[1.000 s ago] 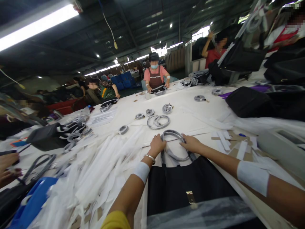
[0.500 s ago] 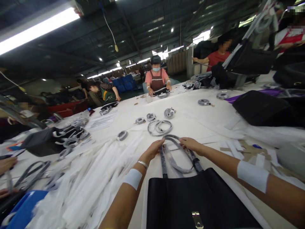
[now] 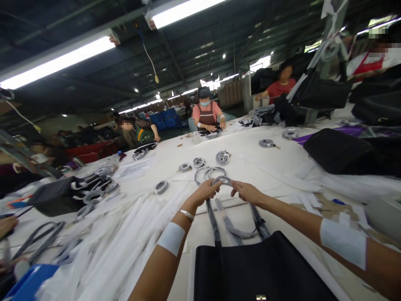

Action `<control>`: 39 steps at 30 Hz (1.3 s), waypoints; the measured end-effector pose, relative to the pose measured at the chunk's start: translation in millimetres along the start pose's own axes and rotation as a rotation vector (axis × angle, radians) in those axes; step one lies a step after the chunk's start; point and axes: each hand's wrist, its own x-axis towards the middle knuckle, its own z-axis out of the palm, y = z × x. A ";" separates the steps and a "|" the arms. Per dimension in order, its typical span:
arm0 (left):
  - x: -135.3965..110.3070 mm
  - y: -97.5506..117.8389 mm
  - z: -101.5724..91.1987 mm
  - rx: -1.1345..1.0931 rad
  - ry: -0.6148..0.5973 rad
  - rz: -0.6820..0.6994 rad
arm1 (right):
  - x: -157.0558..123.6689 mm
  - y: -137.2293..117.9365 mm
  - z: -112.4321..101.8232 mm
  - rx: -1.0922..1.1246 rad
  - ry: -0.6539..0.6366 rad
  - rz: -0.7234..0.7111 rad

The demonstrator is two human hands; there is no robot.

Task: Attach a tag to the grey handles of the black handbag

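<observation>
A black handbag (image 3: 250, 267) with a small gold clasp (image 3: 260, 297) lies in front of me, its lower part cut off by the frame. Its handles (image 3: 212, 223) are covered in clear wrapping and rise from the top edge. My left hand (image 3: 205, 191) is closed around the handle on the left of the arc. Across from it, my right hand (image 3: 246, 192) pinches the same arc between thumb and fingers. A further wrapped strip (image 3: 234, 230) hangs in a curve between the handle's two sides. Just beyond my hands lies a loose wrapped strap (image 3: 200, 173).
Coiled straps (image 3: 223, 157) are scattered on the white table (image 3: 244, 171). White wrapping sheets (image 3: 125, 234) pile up at left, near another person's hand (image 3: 8, 225). Dark bags (image 3: 341, 150) stand at right beside paper scraps (image 3: 328, 205). A co-worker (image 3: 207, 110) works across the table.
Both hands have moved slightly closer together along the handle's arc. The handbag sits a little lower in view, and the view has tilted up somewhat.
</observation>
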 end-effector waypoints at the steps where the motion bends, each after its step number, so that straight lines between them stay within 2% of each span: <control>1: -1.9 -2.9 0.2 0.020 0.001 -0.018 | 1.9 1.6 -1.6 -0.013 -0.009 -0.003; 6: -15.0 -23.4 -9.9 -0.036 0.019 -0.103 | 16.5 15.5 -17.4 -0.154 0.044 0.004; 11: -14.3 -39.0 -21.6 -0.212 0.201 -0.133 | 42.2 13.3 -9.2 -0.350 -0.008 -0.086; 13: -11.2 -49.2 -21.0 -0.241 0.277 -0.143 | 56.1 8.6 -3.3 -0.430 -0.039 -0.136; 15: -9.6 -62.0 -17.6 -0.246 0.338 -0.144 | 70.9 7.9 -5.9 -0.522 -0.037 -0.156; 17: -8.1 -75.4 -15.1 -0.234 0.368 -0.132 | 85.8 14.0 -23.0 -0.623 0.021 -0.139; 22: 0.2 -97.5 -17.5 -0.146 0.363 -0.061 | 109.3 43.4 -94.7 -0.811 0.238 -0.075; 24: 4.5 -102.2 -18.2 -0.108 0.369 -0.057 | 121.8 50.8 -104.9 -0.839 0.250 -0.108; 26: 9.7 -107.1 -18.3 -0.084 0.377 -0.069 | 141.1 52.5 -95.5 -0.845 0.199 -0.186; 29: 15.5 -114.6 -18.1 -0.071 0.379 -0.082 | 176.8 45.2 -58.4 -0.838 0.110 -0.303; 32: 16.1 -120.2 -17.4 -0.065 0.393 -0.074 | 211.1 34.9 -28.3 -0.860 0.146 -0.302; 35: 14.6 -124.0 -17.2 -0.059 0.421 -0.062 | 234.2 30.7 -23.2 -0.901 0.183 -0.244; 39: 14.8 -127.2 -17.9 -0.075 0.440 -0.053 | 239.2 29.8 -38.0 -0.914 0.162 -0.180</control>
